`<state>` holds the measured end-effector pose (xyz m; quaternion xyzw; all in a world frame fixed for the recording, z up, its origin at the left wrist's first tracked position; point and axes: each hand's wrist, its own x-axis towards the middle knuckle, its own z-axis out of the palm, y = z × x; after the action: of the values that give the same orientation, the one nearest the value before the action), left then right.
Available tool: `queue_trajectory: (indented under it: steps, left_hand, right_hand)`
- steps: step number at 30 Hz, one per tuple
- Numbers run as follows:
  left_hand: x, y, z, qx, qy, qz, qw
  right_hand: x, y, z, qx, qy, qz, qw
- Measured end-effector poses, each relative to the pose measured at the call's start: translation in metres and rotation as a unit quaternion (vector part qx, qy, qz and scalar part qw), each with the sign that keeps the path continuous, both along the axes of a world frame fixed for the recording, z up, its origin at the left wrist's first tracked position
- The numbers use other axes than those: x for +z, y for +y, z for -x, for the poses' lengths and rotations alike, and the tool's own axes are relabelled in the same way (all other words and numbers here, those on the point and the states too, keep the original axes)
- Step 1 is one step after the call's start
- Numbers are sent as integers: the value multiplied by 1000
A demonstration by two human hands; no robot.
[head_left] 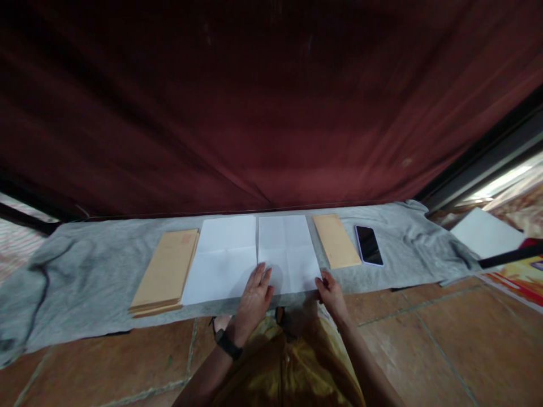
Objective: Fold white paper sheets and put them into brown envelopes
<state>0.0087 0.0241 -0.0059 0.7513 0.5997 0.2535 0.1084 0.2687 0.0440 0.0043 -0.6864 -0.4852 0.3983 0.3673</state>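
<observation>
Two white sheets lie side by side on a grey cloth (85, 265). My left hand (255, 294) lies flat, fingers stretched out, on the near left corner of the creased right sheet (288, 249), beside the left sheet (220, 257). My right hand (328, 291) has its fingers curled on the near right corner of that creased sheet, pinching its edge. A stack of brown envelopes (165, 271) lies left of the sheets. A single brown envelope (336, 240) lies to their right.
A dark phone (369, 245) lies face up on the cloth, right of the single envelope. A dark red curtain (271, 113) hangs behind. Tiled floor (424, 339) spreads in front. A white sheet (486, 232) lies at far right beside a dark bar.
</observation>
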Motion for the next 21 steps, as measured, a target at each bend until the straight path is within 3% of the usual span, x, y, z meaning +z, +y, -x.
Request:
queue_trajectory:
  steps: [4, 7, 12, 21]
  left_hand:
    - [3, 10, -9, -24, 34, -26, 999]
    - [7, 21, -17, -37, 53, -29, 998]
    - [14, 43, -34, -38, 69, -22, 997]
    - [12, 73, -46, -85, 64, -35, 994]
  right_hand:
    - [8, -8, 1, 38, -262, -34, 964]
    - [11, -4, 0, 59, -343, -101, 932]
    - [10, 23, 9, 150, -302, -220, 915]
    - [4, 75, 51, 269, -291, -212, 893]
